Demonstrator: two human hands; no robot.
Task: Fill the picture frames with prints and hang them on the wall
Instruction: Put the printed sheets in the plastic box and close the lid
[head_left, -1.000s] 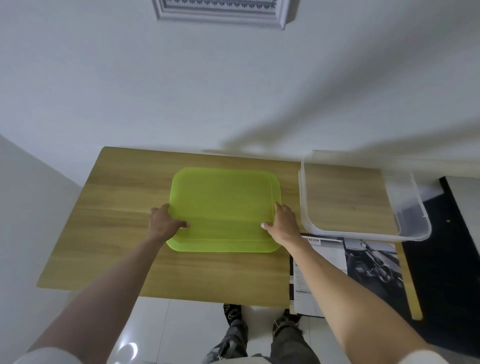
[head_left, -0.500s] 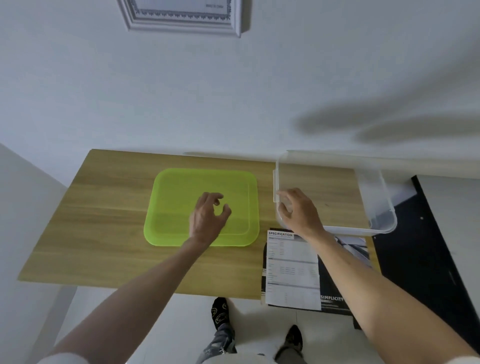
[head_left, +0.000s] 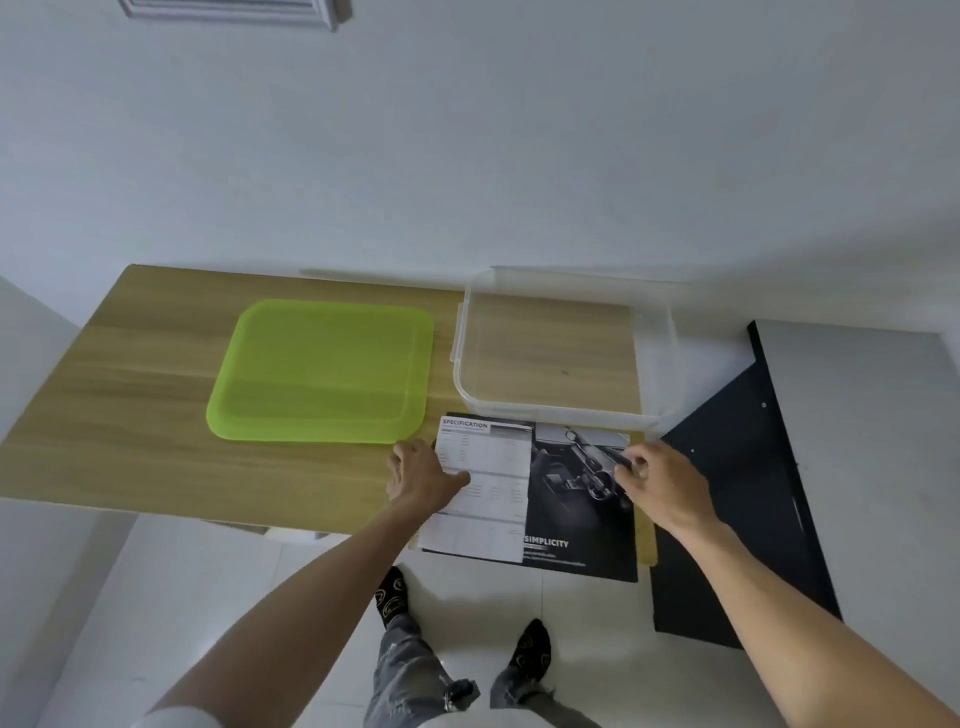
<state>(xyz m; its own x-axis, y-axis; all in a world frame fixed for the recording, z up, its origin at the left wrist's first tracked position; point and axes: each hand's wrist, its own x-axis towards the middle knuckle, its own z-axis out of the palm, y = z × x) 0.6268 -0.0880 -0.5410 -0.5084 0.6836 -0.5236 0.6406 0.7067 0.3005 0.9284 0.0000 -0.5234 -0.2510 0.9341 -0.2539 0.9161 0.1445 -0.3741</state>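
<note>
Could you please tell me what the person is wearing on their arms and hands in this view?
Both the left hand and right hand are bare: no gloves, rings or watch visible. The forearms are uncovered, with short white sleeves just visible at the bottom edge.

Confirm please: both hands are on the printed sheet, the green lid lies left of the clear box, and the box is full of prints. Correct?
Not quite. The head view shows the clear box is empty. The rest holds: left hand and right hand are on the printed sheet, and the green lid lies left of the box.

A plain home room: white wall (head_left: 519, 156), tiled floor (head_left: 156, 597), wooden table (head_left: 130, 415).
</note>
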